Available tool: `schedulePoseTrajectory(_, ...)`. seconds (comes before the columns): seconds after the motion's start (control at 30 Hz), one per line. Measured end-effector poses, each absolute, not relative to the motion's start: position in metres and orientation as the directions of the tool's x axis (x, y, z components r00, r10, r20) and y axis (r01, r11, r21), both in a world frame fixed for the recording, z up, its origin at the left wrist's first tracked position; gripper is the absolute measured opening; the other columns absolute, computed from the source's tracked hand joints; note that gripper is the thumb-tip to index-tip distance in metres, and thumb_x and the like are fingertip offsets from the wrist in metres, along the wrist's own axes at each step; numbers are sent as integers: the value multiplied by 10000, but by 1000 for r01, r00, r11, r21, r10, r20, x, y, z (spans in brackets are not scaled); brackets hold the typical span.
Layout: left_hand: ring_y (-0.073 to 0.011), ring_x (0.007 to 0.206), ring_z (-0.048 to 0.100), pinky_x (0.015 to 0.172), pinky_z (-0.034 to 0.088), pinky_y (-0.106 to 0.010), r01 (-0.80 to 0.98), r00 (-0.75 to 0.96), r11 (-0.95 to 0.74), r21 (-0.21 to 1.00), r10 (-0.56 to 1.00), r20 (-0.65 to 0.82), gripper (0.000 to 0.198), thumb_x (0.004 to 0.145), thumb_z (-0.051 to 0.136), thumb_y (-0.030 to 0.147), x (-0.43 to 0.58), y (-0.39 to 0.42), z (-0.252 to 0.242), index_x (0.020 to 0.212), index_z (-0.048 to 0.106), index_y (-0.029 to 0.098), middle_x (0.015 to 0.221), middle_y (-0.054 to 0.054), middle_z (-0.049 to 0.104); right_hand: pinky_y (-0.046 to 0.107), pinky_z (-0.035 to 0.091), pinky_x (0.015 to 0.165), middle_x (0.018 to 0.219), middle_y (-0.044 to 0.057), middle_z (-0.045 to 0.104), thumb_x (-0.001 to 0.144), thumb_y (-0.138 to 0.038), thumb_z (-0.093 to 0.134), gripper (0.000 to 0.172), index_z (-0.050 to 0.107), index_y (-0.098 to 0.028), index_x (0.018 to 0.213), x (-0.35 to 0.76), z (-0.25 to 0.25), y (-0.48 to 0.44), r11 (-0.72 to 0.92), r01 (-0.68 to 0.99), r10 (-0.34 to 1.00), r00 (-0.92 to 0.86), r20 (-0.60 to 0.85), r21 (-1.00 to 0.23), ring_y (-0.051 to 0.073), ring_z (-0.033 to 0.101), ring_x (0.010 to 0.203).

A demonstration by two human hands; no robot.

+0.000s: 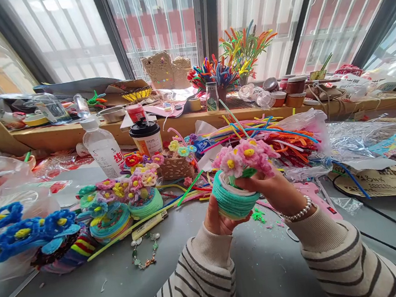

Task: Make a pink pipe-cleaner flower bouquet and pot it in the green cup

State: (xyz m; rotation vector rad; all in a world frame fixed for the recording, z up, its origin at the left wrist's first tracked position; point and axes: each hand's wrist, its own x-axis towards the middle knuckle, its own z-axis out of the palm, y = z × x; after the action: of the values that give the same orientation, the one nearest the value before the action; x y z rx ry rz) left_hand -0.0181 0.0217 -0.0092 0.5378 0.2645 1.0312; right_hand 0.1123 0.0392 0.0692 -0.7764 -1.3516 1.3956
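Observation:
My left hand point(217, 219) is closed around the lower left side and underside of a small round pot point(234, 197) wound in turquoise-green pipe cleaner, with a white band inside its rim. Pink pipe-cleaner flowers point(246, 154) with yellow centres stand above the pot, a green leaf beneath them. Over the right side of the rim, my right hand point(274, 189) has its fingers closed at the base of the flowers; the exact pinch point is partly hidden. The pot is tilted slightly and held above the grey table point(258, 277).
On the left are blue flowers point(22, 232) in a striped pot, more flower pots point(144, 202), a water bottle point(101, 146) and a beaded bracelet point(146, 252). Loose pipe cleaners point(284, 142) lie behind my hands. A pink glue gun point(317, 198) with a black cord sits right.

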Motion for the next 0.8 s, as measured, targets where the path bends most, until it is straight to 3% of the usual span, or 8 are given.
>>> schedulePoseTrajectory(0.07,-223,780,607,673,468,-296,-742,491,396,542,870,37,619,559,627,478,-19,22,-10,1075,478,170,1014,-73,597,360,427,792,877,16,648,535,-203,667,323,610,-199,853,113,70,39,106,-207,940,-297,166,-973,237,562,873)
schedulePoseTrajectory(0.27,-245,813,592,741,431,-346,-715,512,421,558,859,8,774,574,605,494,-22,24,-17,1206,327,145,1097,-122,536,356,426,789,895,28,646,540,-210,671,335,609,-192,869,112,69,39,91,-226,931,-326,163,-970,234,564,872)
schedulePoseTrajectory(0.43,-219,854,583,712,455,-298,-783,408,319,534,911,53,525,579,623,455,-15,19,-4,1017,511,187,1001,-53,602,358,404,815,924,23,637,544,-218,680,324,612,-204,861,112,67,42,104,-267,933,-307,187,-958,229,546,911)
schedulePoseTrajectory(0.57,-189,813,595,660,476,-250,-800,237,154,579,969,69,487,562,677,344,-6,17,8,993,512,186,926,-48,630,366,355,864,1003,38,602,591,-286,655,340,593,-214,917,120,64,50,179,-267,930,-268,251,-947,223,492,995)
schedulePoseTrajectory(0.7,-178,826,584,700,448,-243,-775,29,6,632,999,26,522,520,714,232,-3,23,6,985,480,192,878,-29,624,340,373,837,1047,58,544,651,-321,606,297,587,-203,924,128,60,57,327,-58,920,-209,332,-943,199,461,1010)
schedulePoseTrajectory(0.8,-189,855,564,793,395,-299,-738,-119,-112,665,992,35,546,481,728,190,-2,30,1,959,465,180,875,-32,605,320,403,773,935,45,533,662,-323,598,165,634,-201,768,129,58,56,547,236,835,-77,545,-803,176,495,900)
